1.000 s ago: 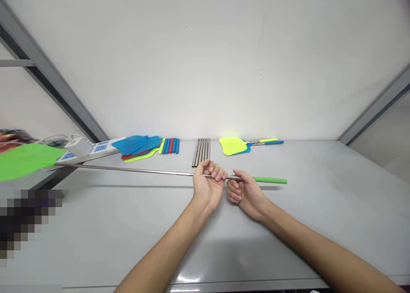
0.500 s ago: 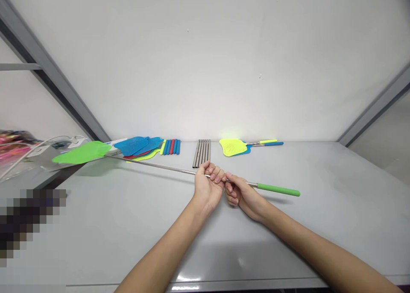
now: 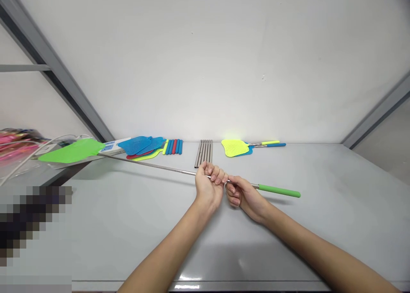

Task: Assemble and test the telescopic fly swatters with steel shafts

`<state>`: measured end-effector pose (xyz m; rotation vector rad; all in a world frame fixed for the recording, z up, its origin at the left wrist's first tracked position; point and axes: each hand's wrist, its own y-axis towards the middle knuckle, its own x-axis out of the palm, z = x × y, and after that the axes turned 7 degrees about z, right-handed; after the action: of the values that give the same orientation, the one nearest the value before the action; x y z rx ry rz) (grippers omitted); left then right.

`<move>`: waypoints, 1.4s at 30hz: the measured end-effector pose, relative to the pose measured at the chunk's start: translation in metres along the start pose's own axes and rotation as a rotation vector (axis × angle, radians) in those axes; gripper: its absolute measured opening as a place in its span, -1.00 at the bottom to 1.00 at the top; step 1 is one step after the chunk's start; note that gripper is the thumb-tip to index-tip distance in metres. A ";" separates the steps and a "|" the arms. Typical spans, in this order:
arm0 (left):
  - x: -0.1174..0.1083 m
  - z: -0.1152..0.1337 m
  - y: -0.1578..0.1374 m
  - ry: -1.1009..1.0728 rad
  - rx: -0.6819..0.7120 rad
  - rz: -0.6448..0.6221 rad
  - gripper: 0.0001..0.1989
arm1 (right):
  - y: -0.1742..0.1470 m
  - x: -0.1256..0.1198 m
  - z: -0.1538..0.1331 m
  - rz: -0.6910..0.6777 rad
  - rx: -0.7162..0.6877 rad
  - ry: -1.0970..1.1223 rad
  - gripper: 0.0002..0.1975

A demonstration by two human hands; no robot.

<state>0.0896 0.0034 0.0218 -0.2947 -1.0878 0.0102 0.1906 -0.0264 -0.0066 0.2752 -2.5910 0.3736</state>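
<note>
A long fly swatter (image 3: 153, 164) with a green head, a thin metal telescopic rod and a green grip lies across both my hands above the table. My left hand (image 3: 209, 184) is closed round the rod, palm turned up. Close beside it, my right hand (image 3: 245, 197) pinches the thicker end of the rod, just left of the green grip (image 3: 279, 191). The green head (image 3: 72, 151) reaches far left, over a white power strip. Behind my hands lie several metal tubes (image 3: 204, 151) side by side.
Blue, red and yellow swatter heads (image 3: 136, 145) are piled at the back left, with several coloured grips (image 3: 174, 147) beside them. Back right lie yellow and blue swatters (image 3: 235, 147). The power strip (image 3: 117, 144), a cable and bagged pink items (image 3: 17, 143) are at the left.
The swatter's green head has moved farther left, and more of the rod shows. Both hands keep their hold on it. The view has shifted slightly.
</note>
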 end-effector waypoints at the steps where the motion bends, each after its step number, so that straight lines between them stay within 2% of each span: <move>1: 0.000 0.000 0.000 0.003 -0.004 0.003 -0.67 | 0.000 0.000 -0.001 -0.003 0.006 -0.004 -0.68; 6: 0.001 0.000 -0.001 0.011 -0.013 0.017 -0.67 | 0.000 -0.001 -0.002 -0.020 0.039 -0.012 -0.68; 23: 0.005 0.002 -0.004 0.047 -0.048 0.091 -0.70 | -0.003 0.004 -0.006 -0.021 -0.014 -0.047 -0.73; 42: 0.002 0.001 -0.002 0.016 -0.011 0.064 -0.69 | -0.002 0.000 -0.003 -0.016 0.026 0.004 -0.74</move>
<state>0.0894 0.0017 0.0249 -0.3393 -1.0629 0.0592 0.1929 -0.0274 -0.0038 0.3045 -2.5802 0.4021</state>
